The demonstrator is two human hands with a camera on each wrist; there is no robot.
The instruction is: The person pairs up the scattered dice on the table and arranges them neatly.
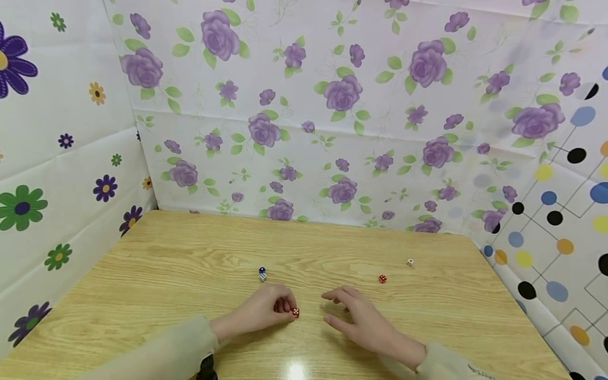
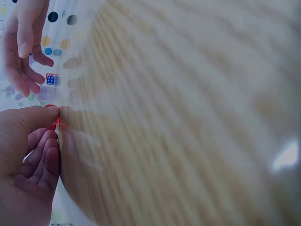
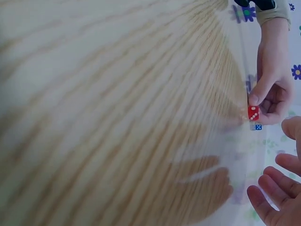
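Observation:
Near the middle of the table, my left hand (image 1: 268,309) pinches a red die (image 1: 296,312) between thumb and fingertips, low at the tabletop. White pips show on the die's face in the right wrist view, where the left hand (image 3: 275,94) is also seen. To the right, my right hand (image 1: 363,319) hovers with its fingers loosely spread and nothing between them. Its palm side faces the left hand. Behind the left hand lie a blue die (image 1: 262,269) and a paler die with dark pips (image 1: 263,277), close together.
Farther right on the wooden table (image 1: 199,248) are another red die (image 1: 382,278) and a white die (image 1: 410,262). A flowered cloth (image 1: 304,158) hangs along the back edge, with patterned cloths on both sides. A bright light reflection shows at the table's front.

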